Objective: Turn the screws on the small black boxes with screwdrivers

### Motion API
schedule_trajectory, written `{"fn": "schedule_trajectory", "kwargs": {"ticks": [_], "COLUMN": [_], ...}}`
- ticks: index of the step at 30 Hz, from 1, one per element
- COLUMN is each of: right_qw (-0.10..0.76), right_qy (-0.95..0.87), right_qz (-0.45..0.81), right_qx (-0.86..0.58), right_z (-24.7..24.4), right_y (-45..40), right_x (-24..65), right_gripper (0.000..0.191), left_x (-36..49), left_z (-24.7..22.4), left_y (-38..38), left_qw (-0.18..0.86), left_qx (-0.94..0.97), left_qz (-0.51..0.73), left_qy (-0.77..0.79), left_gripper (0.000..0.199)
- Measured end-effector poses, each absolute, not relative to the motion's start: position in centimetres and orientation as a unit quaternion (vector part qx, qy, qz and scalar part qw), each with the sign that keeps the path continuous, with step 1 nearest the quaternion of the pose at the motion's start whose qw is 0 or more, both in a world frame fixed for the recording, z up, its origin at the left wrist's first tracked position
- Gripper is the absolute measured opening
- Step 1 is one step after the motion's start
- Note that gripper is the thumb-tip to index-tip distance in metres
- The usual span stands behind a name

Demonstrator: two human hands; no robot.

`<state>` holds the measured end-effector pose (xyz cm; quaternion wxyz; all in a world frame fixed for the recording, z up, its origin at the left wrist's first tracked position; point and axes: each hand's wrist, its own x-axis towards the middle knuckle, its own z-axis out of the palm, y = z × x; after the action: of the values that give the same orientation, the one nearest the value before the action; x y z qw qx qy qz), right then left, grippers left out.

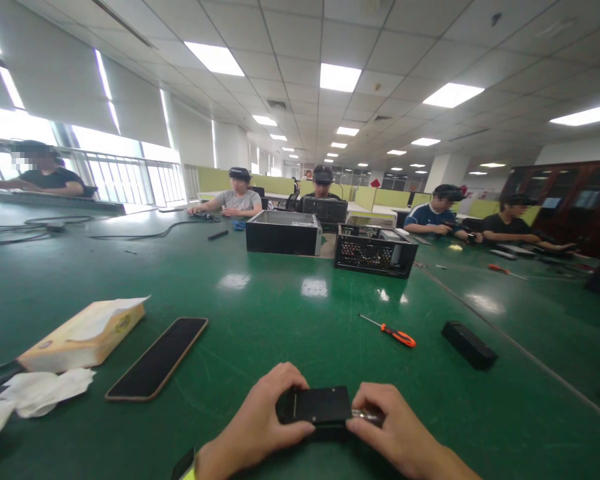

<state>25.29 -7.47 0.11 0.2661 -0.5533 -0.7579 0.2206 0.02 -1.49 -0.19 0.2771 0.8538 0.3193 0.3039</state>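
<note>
Low in the head view, a flat black box-shaped part (323,405) is held just above the green table (260,300). My left hand (267,417) grips its left end, thumb on the near side and fingers on the far side. At its right end, my right hand (393,423) is closed around a small metallic piece (364,415) that points toward the part; whether the two touch is hard to tell. An orange and black screwdriver (397,335) lies beyond my right hand. Farther right rests a black block (469,345).
A phone (157,360), a tissue pack (85,333) and crumpled tissues (47,392) lie at left. Two open metal cases (283,233) (373,252) stand mid-table. Several people sit around the far side. Cables (155,230) run across the far left; another screwdriver (500,269) lies far right.
</note>
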Motion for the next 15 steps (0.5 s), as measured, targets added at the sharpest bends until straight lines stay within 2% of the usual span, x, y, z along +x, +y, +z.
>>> {"fn": "schedule_trajectory", "kwargs": {"ticks": [4, 10, 15], "right_qw": [0.272, 0.302, 0.284], "right_qy": [-0.762, -0.750, -0.757], "right_qz": [0.238, 0.342, 0.307], "right_qx": [-0.537, -0.478, -0.502], "right_z": [-0.7, -0.9, -0.1], "right_y": [-7.0, -6.3, -5.6], "right_x": [25.4, 26.6, 29.6], "right_gripper": [0.025, 0.032, 0.031], "left_x": [0.1, 0.1, -0.2], "left_z": [-0.2, -0.2, -0.1], "left_y": [-1.6, -1.7, -1.7], "left_qw": [0.278, 0.273, 0.269], "left_qx": [0.849, 0.847, 0.846], "left_qz": [0.314, 0.326, 0.320], "left_qy": [0.320, 0.320, 0.332], "left_gripper": [0.029, 0.029, 0.029]}}
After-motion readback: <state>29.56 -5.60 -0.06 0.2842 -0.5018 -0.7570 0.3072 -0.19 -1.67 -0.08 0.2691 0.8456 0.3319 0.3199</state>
